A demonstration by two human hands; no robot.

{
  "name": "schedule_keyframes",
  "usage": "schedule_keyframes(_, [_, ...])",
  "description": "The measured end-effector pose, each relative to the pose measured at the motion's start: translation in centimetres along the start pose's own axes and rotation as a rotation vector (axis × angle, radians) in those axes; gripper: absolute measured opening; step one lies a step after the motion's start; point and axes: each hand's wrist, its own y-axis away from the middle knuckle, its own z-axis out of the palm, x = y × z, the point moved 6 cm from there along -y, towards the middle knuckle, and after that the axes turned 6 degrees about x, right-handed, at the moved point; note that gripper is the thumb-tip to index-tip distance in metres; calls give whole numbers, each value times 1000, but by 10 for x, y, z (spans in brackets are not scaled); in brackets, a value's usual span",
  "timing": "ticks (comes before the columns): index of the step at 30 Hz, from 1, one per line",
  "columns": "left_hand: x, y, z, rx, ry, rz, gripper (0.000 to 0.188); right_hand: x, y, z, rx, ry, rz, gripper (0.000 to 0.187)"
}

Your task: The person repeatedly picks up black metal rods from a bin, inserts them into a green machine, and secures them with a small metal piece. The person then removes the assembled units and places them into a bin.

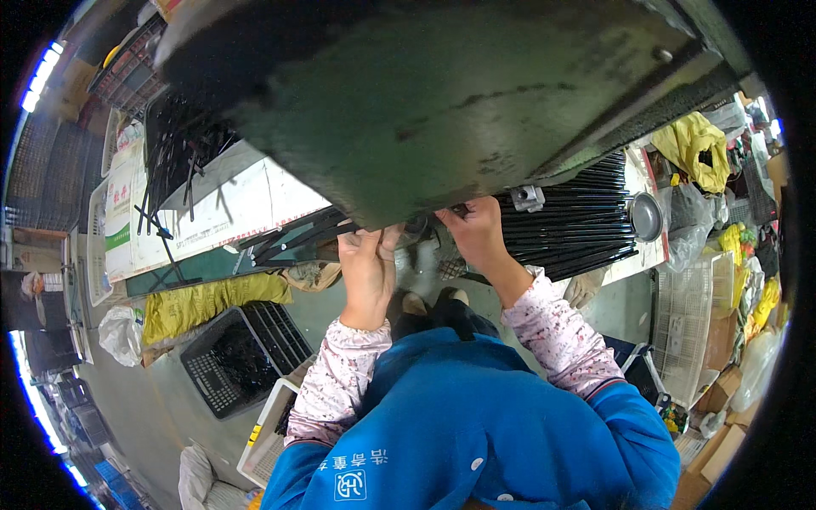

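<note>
A large dark green metal machine housing (442, 110) fills the upper middle and hides what lies behind its lower edge. Just below that edge, my left hand (367, 276) is raised with its fingers drawn together. Thin black rods (297, 242) end right beside its fingertips; whether it grips one is hard to see. My right hand (478, 231) is up at the same edge, thumb and fingers pinched on a small dark piece that is mostly hidden. Close to its right lies a big row of black rods (569, 221), with a grey metal block (527, 199) at their near-left end.
More black rods (183, 144) lie scattered on the white-covered table (229, 204) at left. A round grey dish (646, 217) sits by the rod row. Below left stand a black crate (229, 365) and yellow sacking (204, 306). White crates (684, 331) and yellow bags (697, 149) are at right.
</note>
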Motion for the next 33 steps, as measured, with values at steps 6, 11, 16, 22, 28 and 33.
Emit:
schedule_keyframes(6, [0,5,7,12,23,12,20,-28,-6,11,-82,-301,96,22])
schedule_keyframes(11, [-6,3,4,16,5,11,13,-19,-3,0,-169,-385,331,14])
schedule_keyframes(16, [-3,8,-4,62,-74,-29,18,44,34,-42,-96,73,-4,14])
schedule_keyframes(22, [-18,21,-18,41,-163,-202,25,93,39,-72,-12,739,-385,8])
schedule_keyframes(28, [-62,43,-14,-4,-275,-385,21,158,-4,-35,-523,839,-237,24])
schedule_keyframes(33, [-89,54,-8,37,-359,-470,19,171,-23,0,-617,809,-216,20])
